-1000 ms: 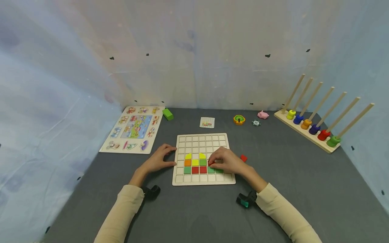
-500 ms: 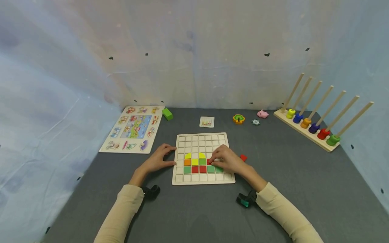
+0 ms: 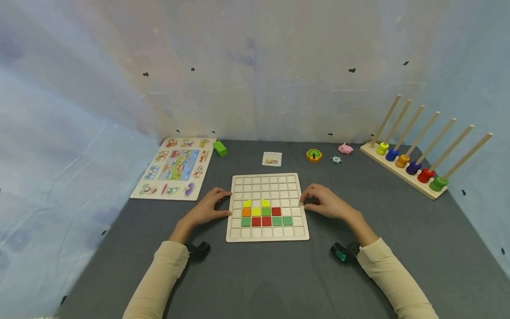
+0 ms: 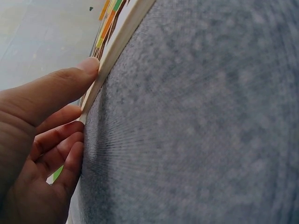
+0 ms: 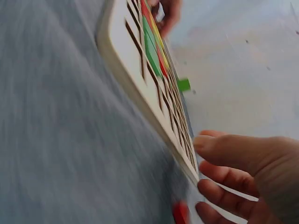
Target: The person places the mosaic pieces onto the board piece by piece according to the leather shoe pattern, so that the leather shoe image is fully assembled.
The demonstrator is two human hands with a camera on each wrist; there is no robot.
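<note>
A pale wooden grid board (image 3: 264,182) lies on the dark grey table. Coloured flat tiles fill two rows of its cells, including an orange tile (image 3: 246,212) and a red tile (image 3: 276,212) at the right end of the upper row. Two yellow tiles with slanted tops, one of them this yellow tile (image 3: 247,204), stand above. My left hand (image 3: 207,207) touches the board's left edge with thumb and fingertips, fingers relaxed. Close to the right edge is my right hand (image 3: 327,202), thumb and fingers apart. Below its fingers shows a loose red piece (image 5: 180,212), hidden in the head view.
Behind the board lies a small pattern card (image 3: 272,159). A picture puzzle (image 3: 148,179) and green block (image 3: 220,148) are at back left. At back right sit a tree toy (image 3: 314,155), a chip (image 3: 336,159), a pink pig (image 3: 345,149) and a peg stand (image 3: 422,189).
My right hand has let go of the red tile, now lying in its cell, and moved right to the board's right edge over the loose red piece. My left hand stays put.
</note>
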